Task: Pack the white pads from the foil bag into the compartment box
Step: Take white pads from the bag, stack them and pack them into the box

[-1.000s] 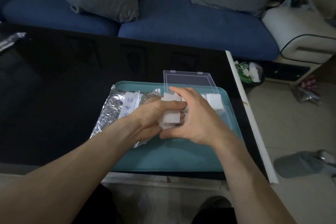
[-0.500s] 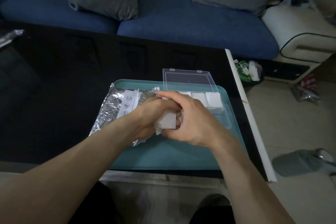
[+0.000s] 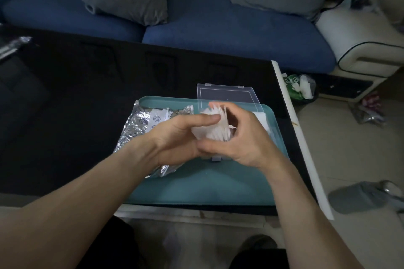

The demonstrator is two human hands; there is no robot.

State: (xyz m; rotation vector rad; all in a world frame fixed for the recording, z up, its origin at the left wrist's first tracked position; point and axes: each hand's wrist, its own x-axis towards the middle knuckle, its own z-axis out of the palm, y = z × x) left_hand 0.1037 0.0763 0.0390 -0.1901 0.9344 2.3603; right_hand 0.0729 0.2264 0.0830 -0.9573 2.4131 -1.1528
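A stack of thin white pads [image 3: 213, 125], soft and fibrous-looking with square corners, is being held above the middle of a teal plastic tray [image 3: 196, 188]; the separate sheets are too many and too blurred to be counted. The stack is being tilted, its layered edges being fanned toward the far right. It is being gripped from the left by the left hand [image 3: 177, 137], whose thumb is being laid along its near-left face with the fingers curled beneath, and it is being clasped from the right by the right hand [image 3: 242, 140], whose fingers are being curved over its top and whose thumb is being pressed at its lower edge. One crinkled silver foil bag [image 3: 140, 124], with a printed white label, is being kept flat at the tray's left edge, its long axis running from the near side to the far side and its torn mouth appearing to face the far edge. One clear hard plastic box [image 3: 260, 116] is being left open by the tray's far right corner, its flat rectangular lid [image 3: 227, 94] being stood up toward the far edge; white pads are being seen in its right part, though the compartments are being mostly hidden by the hands. The tray is being carried by a glossy black table [image 3: 87, 85] near its right edge.
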